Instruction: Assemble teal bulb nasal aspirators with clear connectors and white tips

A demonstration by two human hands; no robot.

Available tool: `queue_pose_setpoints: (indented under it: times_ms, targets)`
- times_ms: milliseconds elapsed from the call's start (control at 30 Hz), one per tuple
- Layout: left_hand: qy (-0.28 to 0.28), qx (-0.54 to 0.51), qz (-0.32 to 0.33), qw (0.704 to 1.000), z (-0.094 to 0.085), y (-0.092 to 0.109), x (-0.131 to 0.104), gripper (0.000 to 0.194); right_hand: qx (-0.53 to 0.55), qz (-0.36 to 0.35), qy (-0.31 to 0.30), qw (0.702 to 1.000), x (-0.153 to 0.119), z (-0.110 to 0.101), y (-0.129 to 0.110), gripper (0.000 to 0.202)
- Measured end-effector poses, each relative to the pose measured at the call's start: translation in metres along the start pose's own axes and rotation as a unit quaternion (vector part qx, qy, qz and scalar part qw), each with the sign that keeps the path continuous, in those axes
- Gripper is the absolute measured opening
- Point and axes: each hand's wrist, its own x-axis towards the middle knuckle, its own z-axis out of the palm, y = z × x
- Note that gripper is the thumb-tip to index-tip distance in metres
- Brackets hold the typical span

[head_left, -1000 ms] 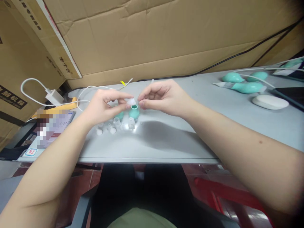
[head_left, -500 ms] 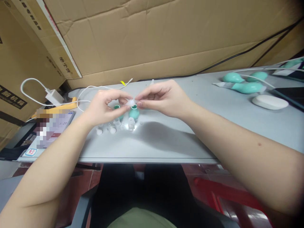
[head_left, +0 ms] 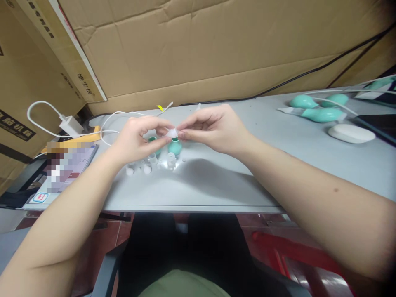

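Observation:
Between the fingertips of my left hand point(head_left: 139, 138) and my right hand point(head_left: 210, 128) is a small translucent white plastic piece point(head_left: 172, 132). Both hands pinch it; its exact kind is too small to tell. Just beneath it stands a teal rubber bulb point(head_left: 175, 147) with its open mouth upward. A second teal bulb point(head_left: 152, 140) is partly hidden behind my left fingers. In front of the bulbs are a clear plastic fitting point(head_left: 171, 160), another clear fitting point(head_left: 152, 158), and two small parts with round white ends, a left one point(head_left: 130, 170) and a right one point(head_left: 147, 169).
Several teal bulbs point(head_left: 323, 114), some in clear wrap, lie at the right beside a white rounded case point(head_left: 352, 133). At the left are a phone point(head_left: 82, 165) and a white charger point(head_left: 71, 126) with its cable. Cardboard point(head_left: 198, 49) stands along the desk's back edge.
My hands hold nearly the same place. The white piece has shifted very slightly to the right and up between my fingertips, showing more of the bulb's rim.

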Motion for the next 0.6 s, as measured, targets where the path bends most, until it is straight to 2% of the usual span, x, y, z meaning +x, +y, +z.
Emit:
queue_pose_setpoints:
  times_ms: [200,400,600]
  targets:
    - [0.005,-0.012,-0.001,1.000,0.0013,-0.0007,0.0003,0.013,0.041,-0.024,0.000,0.999,0.0023,0.0031,0.0013,0.012]
    - [0.002,-0.001,-0.012,1.000,0.0027,0.0007,0.0010,0.014,0.024,0.024,0.016,0.999,0.0013,0.0055,-0.0021,0.022]
    - [-0.003,0.026,0.007,1.000,0.0019,-0.0007,0.0009,0.014,0.034,0.030,0.009,0.999,0.0020,0.0061,-0.0038,0.020]
